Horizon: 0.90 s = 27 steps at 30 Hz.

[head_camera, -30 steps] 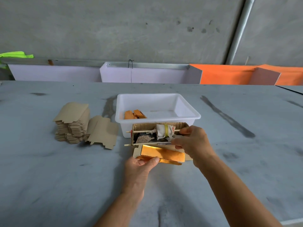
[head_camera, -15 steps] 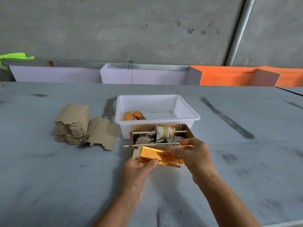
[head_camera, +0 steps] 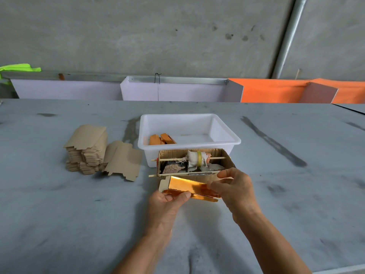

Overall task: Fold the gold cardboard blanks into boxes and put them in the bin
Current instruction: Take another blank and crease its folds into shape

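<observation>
Gold cardboard blank (head_camera: 187, 185), half folded, hangs over the table (head_camera: 59, 214) between both hands: the left hand (head_camera: 167, 202) pinches its near-left corner and the right hand (head_camera: 235, 188) curls round its right end. Folding seems underway; next its end flaps likely need tucking before it goes into the white bin (head_camera: 227, 133) just behind, beside the stack of blanks (head_camera: 87, 149).

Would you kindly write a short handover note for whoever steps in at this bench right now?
Left hand: grips the near left end of the gold box, thumb on top.
Right hand: pinches its right end, fingers curled at the flap.
The box is held just above the table, in front of the cardboard glue tray, partly folded.
Done: two folded boxes lie in the white bin's left corner.
Left: close this box, drop it in the bin, then work through the stack of blanks and the loose blank to the bin's left.
</observation>
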Tool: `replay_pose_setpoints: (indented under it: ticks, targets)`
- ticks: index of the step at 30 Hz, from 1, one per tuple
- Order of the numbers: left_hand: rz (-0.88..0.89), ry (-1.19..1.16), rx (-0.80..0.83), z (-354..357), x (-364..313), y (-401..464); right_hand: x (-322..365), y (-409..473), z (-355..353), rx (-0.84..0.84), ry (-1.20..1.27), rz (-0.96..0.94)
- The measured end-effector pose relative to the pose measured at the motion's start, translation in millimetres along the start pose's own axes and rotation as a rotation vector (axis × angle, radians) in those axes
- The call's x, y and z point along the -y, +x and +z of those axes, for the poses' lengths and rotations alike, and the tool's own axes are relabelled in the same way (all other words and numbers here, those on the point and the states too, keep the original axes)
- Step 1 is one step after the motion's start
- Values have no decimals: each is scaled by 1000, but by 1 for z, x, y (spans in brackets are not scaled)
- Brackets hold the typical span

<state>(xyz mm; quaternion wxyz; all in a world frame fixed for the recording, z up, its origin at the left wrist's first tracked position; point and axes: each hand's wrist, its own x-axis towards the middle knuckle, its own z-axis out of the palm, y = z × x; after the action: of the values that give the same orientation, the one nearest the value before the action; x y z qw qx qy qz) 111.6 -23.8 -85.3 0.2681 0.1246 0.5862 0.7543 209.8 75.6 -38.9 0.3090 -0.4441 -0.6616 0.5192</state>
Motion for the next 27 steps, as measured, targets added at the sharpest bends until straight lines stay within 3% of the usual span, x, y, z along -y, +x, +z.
replay_pose_setpoints:
  ticks: [7,17,27]
  targets:
    - [17,-31,-14,-2,-3,-1,-6,4,-4,-11,5,23]
    - [48,-108,-44,3,-9,-10,0,-21,1,152,144,-4]
    - [87,-108,-40,3,-14,-18,2,-27,16,199,173,-50]
